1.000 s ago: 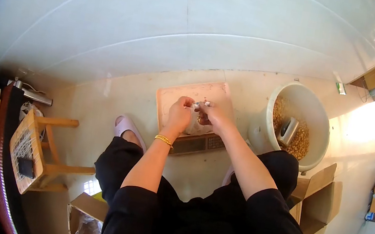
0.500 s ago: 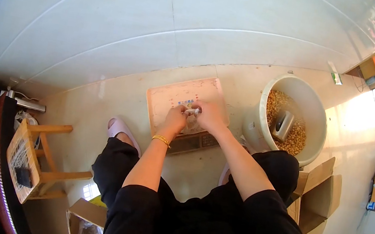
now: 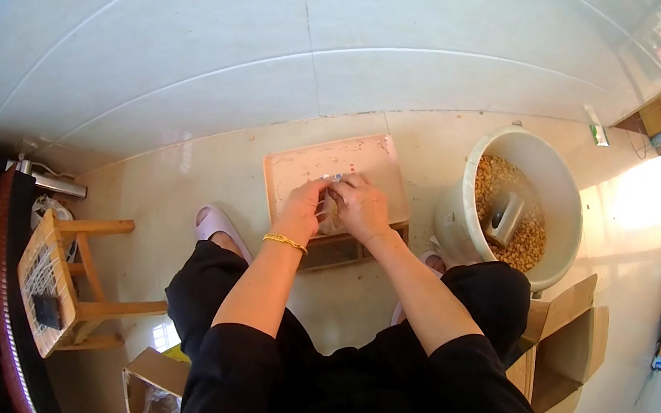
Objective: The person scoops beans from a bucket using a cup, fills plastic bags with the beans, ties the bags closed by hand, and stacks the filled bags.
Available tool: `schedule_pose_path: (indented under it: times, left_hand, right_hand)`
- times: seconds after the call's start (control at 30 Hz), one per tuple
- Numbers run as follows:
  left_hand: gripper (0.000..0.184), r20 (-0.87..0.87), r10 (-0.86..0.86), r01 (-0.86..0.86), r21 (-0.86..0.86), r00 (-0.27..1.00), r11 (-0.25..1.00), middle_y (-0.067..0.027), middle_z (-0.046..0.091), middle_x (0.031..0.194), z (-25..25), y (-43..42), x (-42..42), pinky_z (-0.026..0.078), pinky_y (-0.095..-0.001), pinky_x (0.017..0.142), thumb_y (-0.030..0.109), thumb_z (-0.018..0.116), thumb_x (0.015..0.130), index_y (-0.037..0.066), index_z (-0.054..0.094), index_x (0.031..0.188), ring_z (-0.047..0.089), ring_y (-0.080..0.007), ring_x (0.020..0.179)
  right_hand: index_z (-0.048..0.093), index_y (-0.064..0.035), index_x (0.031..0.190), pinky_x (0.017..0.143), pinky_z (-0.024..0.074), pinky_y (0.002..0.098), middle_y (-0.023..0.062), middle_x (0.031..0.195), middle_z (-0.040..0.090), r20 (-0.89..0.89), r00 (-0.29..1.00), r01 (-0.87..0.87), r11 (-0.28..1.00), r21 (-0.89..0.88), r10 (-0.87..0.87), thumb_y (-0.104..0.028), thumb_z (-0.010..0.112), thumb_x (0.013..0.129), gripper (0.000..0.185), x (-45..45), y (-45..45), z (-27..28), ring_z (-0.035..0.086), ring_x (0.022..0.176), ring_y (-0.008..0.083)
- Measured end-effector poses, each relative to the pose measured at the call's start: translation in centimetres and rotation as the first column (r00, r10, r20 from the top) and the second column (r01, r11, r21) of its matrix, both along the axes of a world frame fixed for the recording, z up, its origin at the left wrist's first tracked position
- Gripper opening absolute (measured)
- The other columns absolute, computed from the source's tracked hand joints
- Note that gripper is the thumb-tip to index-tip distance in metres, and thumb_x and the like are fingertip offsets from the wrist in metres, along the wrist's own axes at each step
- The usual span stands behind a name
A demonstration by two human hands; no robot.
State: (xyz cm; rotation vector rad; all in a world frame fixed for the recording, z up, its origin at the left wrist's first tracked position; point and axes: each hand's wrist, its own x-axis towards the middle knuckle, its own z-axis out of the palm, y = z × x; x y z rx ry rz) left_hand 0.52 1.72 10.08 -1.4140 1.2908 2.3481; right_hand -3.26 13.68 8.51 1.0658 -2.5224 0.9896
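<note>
Both hands meet over a pale pink tray (image 3: pixel 287 174) that sits on a boxy base with a dark front, like a weighing scale. My left hand (image 3: pixel 304 205), gold bracelet at its wrist, has its fingers closed on the gathered top of a clear plastic bag (image 3: pixel 331 223). Pressed close beside it, my right hand (image 3: pixel 361 209) pinches the same bag top. The bag's lower part hangs between the hands, over the tray's near side; its contents are hard to make out. Fingers hide most of the bag's neck.
Right of the tray stands a white bucket (image 3: pixel 454 219) of tan kernels (image 3: pixel 525 245) with a metal scoop (image 3: pixel 507 218) inside. An open cardboard box (image 3: pixel 573 360) lies nearer me. A wooden stool (image 3: pixel 90 308) and a smaller box (image 3: pixel 153 370) are at left. A tiled wall (image 3: pixel 289 40) rises behind.
My hands have drawn closer together, and the twisted white bag neck that showed between them is now mostly covered by fingers. The view has shifted slightly.
</note>
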Motion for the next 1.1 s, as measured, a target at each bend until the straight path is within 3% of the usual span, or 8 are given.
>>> schedule_pose_path:
  times: [0.23, 0.33, 0.5, 0.73, 0.83, 0.9, 1.03, 1.1]
  left_hand:
    - [0.01, -0.031, 0.239, -0.231, 0.156, 0.971, 0.96, -0.0009, 0.052, 0.064, -4.8, -1.1, 0.2, 0.038, -0.0281, 0.051, 0.014, 0.061, 0.077, 0.012, 0.054, 0.071, 0.05, -0.0142, 0.058]
    - [0.009, 0.027, 0.393, -0.392, 0.16, 0.919, 0.906, -0.0012, 0.051, 0.062, -7.0, -2.7, 0.5, 0.037, -0.026, 0.046, 0.011, 0.059, 0.079, 0.009, 0.052, 0.074, 0.049, -0.0142, 0.054]
    - [0.009, 0.181, 0.682, -0.705, 0.216, 0.709, 0.675, -0.0019, 0.047, 0.061, -10.3, -4.0, 0.8, 0.038, -0.026, 0.046, 0.006, 0.055, 0.084, 0.008, 0.05, 0.077, 0.047, -0.0139, 0.052]
    - [0.004, 0.182, 0.647, -0.671, 0.155, 0.74, 0.725, -0.0024, 0.049, 0.066, -12.8, -4.7, 1.5, 0.042, -0.0262, 0.051, 0.007, 0.051, 0.087, 0.007, 0.05, 0.084, 0.049, -0.0135, 0.058]
    - [0.006, -0.091, 0.471, -0.47, 0.033, 0.877, 0.882, -0.0028, 0.053, 0.069, -9.9, -3.7, 2.1, 0.043, -0.0258, 0.055, 0.012, 0.049, 0.09, 0.007, 0.051, 0.089, 0.05, -0.0126, 0.061]
    - [0.01, -0.193, 0.339, -0.351, -0.03, 0.921, 0.936, -0.0026, 0.057, 0.073, -8.6, -3.3, 2.3, 0.043, -0.0255, 0.057, 0.017, 0.048, 0.092, 0.008, 0.053, 0.092, 0.051, -0.0118, 0.063]
    - [0.009, -0.283, -0.063, -0.063, -0.413, 0.957, 0.909, -0.0025, 0.058, 0.077, -7.5, -1.7, 2.2, 0.042, -0.0244, 0.056, 0.015, 0.048, 0.092, 0.009, 0.053, 0.096, 0.05, -0.0106, 0.062]
    - [0.01, -0.285, -0.271, 0.123, -0.447, 0.919, 0.886, -0.0008, 0.057, 0.075, -4.4, 0.1, 2.4, 0.04, -0.0225, 0.056, 0.011, 0.046, 0.092, 0.009, 0.055, 0.096, 0.048, -0.0082, 0.062]
  right_hand:
    - [0.065, -0.0082, 0.078, 0.065, 0.0506, 0.0372, 0.0072, 0.082, 0.062, 0.15, 0.986, 0.075, 0.996, -0.051, -0.067, -0.011, 0.062, 0.075, 0.005, 0.0, 0.5, -0.1, 0.06, 0.082, 0.0271]
    - [0.065, -0.0046, 0.08, 0.07, 0.0502, 0.04, 0.0105, 0.087, 0.062, 0.183, 0.925, 0.332, 0.942, 0.043, -0.334, -0.015, 0.06, 0.075, 0.012, -1.0, 0.9, -1.8, 0.06, 0.085, 0.0304]
    - [0.066, -0.001, 0.079, 0.074, 0.0488, 0.0434, 0.0184, 0.09, 0.064, 0.482, 0.572, 0.466, 0.746, 0.475, -0.664, -0.016, 0.058, 0.073, 0.017, -2.6, 3.4, -3.4, 0.061, 0.086, 0.037]
    - [0.067, 0.0, 0.08, 0.071, 0.0485, 0.0426, 0.02, 0.086, 0.065, 0.468, 0.57, 0.44, 0.732, 0.52, -0.676, -0.015, 0.057, 0.075, 0.019, -3.3, 4.6, -5.8, 0.063, 0.082, 0.037]
    - [0.065, 0.0015, 0.078, 0.063, 0.0464, 0.0412, 0.017, 0.072, 0.063, 0.752, 0.466, 0.546, 0.821, 0.17, -0.466, -0.017, 0.059, 0.076, 0.02, -4.2, 4.4, -6.0, 0.06, 0.068, 0.0352]
    - [0.064, 0.0007, 0.077, 0.059, 0.0432, 0.0404, 0.0141, 0.057, 0.055, 0.94, 0.337, 0.584, 0.795, -0.167, -0.05, -0.019, 0.061, 0.078, 0.02, -4.3, 3.7, -4.6, 0.051, 0.055, 0.0328]
    - [0.062, 0.0001, 0.075, 0.057, 0.0425, 0.0386, 0.0128, 0.057, 0.051, 0.934, 0.347, 0.454, 0.855, -0.25, 0.089, -0.017, 0.06, 0.079, 0.018, -3.3, 0.7, -1.0, 0.046, 0.052, 0.0297]
    - [0.062, 0.0002, 0.075, 0.061, 0.0455, 0.0307, 0.0061, 0.077, 0.06, 0.585, 0.807, 0.032, 0.983, -0.183, 0.083, -0.018, 0.057, 0.084, 0.021, -2.5, -0.8, -0.1, 0.055, 0.074, 0.0144]
